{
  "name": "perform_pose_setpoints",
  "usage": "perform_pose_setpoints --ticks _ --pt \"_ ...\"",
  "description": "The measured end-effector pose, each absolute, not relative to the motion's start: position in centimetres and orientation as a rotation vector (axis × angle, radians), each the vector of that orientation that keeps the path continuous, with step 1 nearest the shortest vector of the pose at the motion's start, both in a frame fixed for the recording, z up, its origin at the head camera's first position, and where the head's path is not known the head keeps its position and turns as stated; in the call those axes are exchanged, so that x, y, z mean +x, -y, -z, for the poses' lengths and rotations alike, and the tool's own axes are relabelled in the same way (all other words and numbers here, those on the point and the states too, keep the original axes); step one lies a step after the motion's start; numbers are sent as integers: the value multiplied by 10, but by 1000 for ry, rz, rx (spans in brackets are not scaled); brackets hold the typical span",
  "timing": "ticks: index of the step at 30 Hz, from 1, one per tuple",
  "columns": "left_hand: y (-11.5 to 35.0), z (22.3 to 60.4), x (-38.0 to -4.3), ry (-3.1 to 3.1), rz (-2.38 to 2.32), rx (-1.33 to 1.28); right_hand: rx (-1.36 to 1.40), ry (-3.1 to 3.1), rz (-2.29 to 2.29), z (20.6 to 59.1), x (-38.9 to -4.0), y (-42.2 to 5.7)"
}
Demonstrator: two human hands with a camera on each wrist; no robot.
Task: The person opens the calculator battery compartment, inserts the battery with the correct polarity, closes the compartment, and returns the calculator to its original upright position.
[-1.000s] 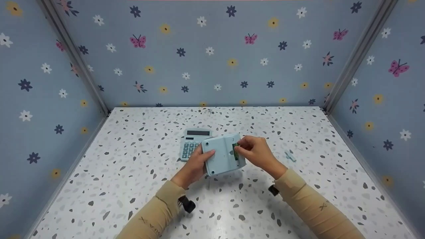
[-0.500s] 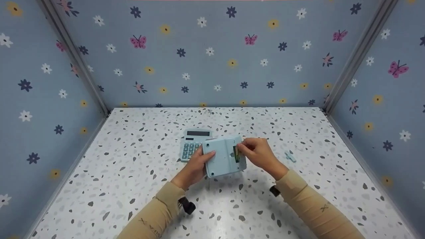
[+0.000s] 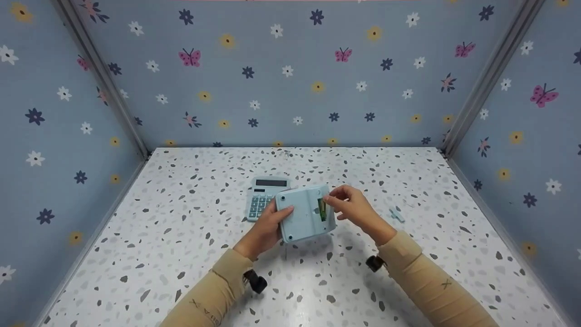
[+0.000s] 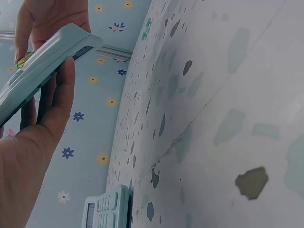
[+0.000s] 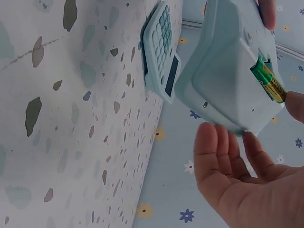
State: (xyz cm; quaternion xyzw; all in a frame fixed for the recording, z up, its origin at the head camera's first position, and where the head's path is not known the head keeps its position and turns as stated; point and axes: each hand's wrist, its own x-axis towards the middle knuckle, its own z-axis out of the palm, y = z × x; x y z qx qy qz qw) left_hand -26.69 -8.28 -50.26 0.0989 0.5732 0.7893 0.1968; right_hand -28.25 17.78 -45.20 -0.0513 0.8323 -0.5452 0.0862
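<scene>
My left hand (image 3: 268, 223) grips a light blue calculator (image 3: 297, 213) turned over, thumb on its back and fingers beneath, as the left wrist view shows. A green and yellow battery (image 5: 269, 80) sits tilted in the battery compartment, one end standing out. The thumb of my right hand (image 3: 356, 210) touches the battery's outer end. In the right wrist view its other fingers are loosely bent at the calculator's edge, apart from the battery. The calculator's keys are hidden.
Another light blue calculator (image 3: 261, 200) lies face up on the speckled table (image 3: 204, 254), partly behind the held one. To the right lies a small light blue plastic piece (image 3: 397, 214). Patterned panels (image 3: 290, 91) enclose the table's back and sides.
My right hand's thumb and fingers have spread a little at the battery compartment, where they were closer together before. The left hand and its calculator have hardly moved.
</scene>
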Motion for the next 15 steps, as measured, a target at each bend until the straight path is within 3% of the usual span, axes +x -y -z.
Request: perform_pose_setpoints --ticks 15 --pt "82 504 -267 -1603 -2214 301 2 -2269 1623 453 -282 -174"
